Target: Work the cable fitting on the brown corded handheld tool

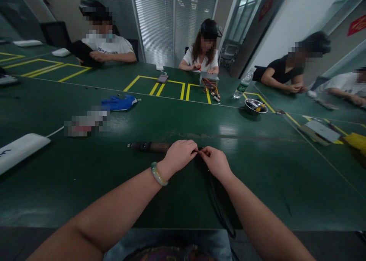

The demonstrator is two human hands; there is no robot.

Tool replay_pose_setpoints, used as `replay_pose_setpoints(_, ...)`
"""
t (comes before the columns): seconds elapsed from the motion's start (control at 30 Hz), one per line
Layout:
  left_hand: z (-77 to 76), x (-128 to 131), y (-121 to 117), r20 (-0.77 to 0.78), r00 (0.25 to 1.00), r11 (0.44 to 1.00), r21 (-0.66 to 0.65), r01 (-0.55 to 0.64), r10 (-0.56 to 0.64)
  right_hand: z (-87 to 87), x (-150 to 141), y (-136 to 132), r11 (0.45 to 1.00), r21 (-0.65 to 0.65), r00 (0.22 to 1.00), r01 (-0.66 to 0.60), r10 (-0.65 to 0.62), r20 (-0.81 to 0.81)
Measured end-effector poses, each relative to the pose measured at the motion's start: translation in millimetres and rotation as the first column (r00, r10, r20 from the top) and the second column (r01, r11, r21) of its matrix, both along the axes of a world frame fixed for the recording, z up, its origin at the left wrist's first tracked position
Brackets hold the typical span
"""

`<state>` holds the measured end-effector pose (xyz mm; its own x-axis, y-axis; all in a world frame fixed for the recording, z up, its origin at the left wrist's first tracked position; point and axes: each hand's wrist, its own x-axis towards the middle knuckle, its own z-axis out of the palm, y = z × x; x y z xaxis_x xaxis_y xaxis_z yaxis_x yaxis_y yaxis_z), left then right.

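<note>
An electric screwdriver [154,147], dark with a brownish grip, lies on the green table with its metal tip pointing left. My left hand [180,156], with a jade-like bangle on the wrist, is closed over its rear end. Right beside it, my right hand [215,162] is closed in a pinch where the black cable [213,192] meets the tool's end. Both hands' fingertips nearly touch, and the exact spot they grip is partly hidden. From there the cable runs down over the table's front edge.
A blue glove [120,102] and a white power bank-like block [24,150] with a cord lie left. Further off stand a metal bowl [256,106] of small parts, a water bottle [244,84] and a grey box [209,79] with coloured wires. Several people sit around the table.
</note>
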<state>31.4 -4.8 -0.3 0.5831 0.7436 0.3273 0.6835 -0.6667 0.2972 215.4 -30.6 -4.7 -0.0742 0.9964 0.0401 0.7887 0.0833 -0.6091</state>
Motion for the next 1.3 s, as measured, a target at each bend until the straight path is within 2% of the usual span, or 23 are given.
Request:
replay_pose_setpoints(0.1, -1.3, -0.5, 0.4, 0.004, 1.0, 1.0, 0.001, 0.006, -0.006, -0.9, 0.1, 2.0, 1.0, 0.009, 0.999, -0.023, 0.023, 0.026)
replay_pose_setpoints(0.27, -0.4, -0.6, 0.7, -0.006, 1.0, 1.0, -0.011, 0.027, -0.027, -0.1, -0.6, 3.2, 0.97, 0.227, 0.987, -0.082, 0.047, 0.154)
replay_pose_setpoints(0.33, 0.3, -0.6, 0.2, -0.009, 1.0, 1.0, -0.005, 0.017, -0.017, 0.3, -1.0, 3.6, 0.958, 0.262, 0.986, -0.115, 0.078, 0.146)
replay_pose_setpoints(0.47, 0.5, -1.5, -0.7, -0.023, 1.0, 1.0, -0.006, 0.015, -0.015, 1.0, -0.8, 6.7, 0.967, 0.16, 0.978, -0.199, 0.186, 0.096)
replay_pose_setpoints(0.6, 4.1, -2.4, -3.3, -0.036, 0.999, 0.999, -0.031, 0.015, -0.016, 0.2, -0.7, 11.1, 0.974, 0.107, 0.978, -0.2, 0.192, 0.078)
replay_pose_setpoints(0.7, 12.5, -2.0, -9.9, 0.059, 0.998, 1.0, -0.007, 0.029, -0.029, -2.9, -1.0, 13.5, 0.974, 0.115, 0.981, -0.193, 0.188, 0.052)
replay_pose_setpoints(0.83, 22.0, -1.4, -21.5, 0.17, 0.976, 0.991, 0.036, 0.132, -0.136, -6.5, 1.5, 14.9, 0.969, 0.127, 0.976, -0.212, 0.216, -0.019)
replay_pose_setpoints(0.93, 20.5, -2.6, -25.1, 0.124, 0.948, 0.956, 0.04, 0.291, -0.294, -6.5, 4.8, 14.5, 0.938, 0.159, 0.947, -0.307, 0.318, -0.046)
replay_pose_setpoints(1.0, 16.8, -4.3, -24.7, 0.088, 0.927, 0.931, 0.048, 0.362, -0.365, -6.1, 5.5, 14.2, 0.928, 0.168, 0.939, -0.332, 0.341, -0.032)
replay_pose_setpoints(1.2, 11.5, -8.9, -23.9, 0.083, 0.912, 0.916, 0.046, 0.398, -0.401, -7.2, 8.6, 20.3, 0.974, 0.088, 0.978, -0.209, 0.208, 0.018)
replay_pose_setpoints(1.3, 11.9, -10.5, -24.7, 0.089, 0.903, 0.906, -0.002, 0.423, -0.421, -5.5, 30.8, 25.1, 0.989, 0.086, 0.99, -0.117, 0.109, 0.085)
